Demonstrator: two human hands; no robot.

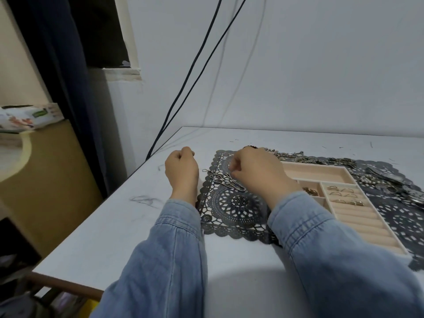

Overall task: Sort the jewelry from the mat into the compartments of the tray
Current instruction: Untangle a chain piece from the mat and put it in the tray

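Note:
A black lace mat lies on the white table. On its left part lies a silver chain. My right hand hovers over the mat with curled fingers, and its fingertips pinch the chain near its middle. To the left of the mat, my left hand rests on the table as a loose fist with nothing visible in it. The beige tray sits on the mat to the right. Several rings sit in its ring rolls and gold pieces in a small compartment. Its long far compartment looks bare.
More jewelry is heaped along the mat's far edge and at its right side. Two black cables hang down the wall behind the table's left corner. The table's left edge drops off beside a yellow cabinet.

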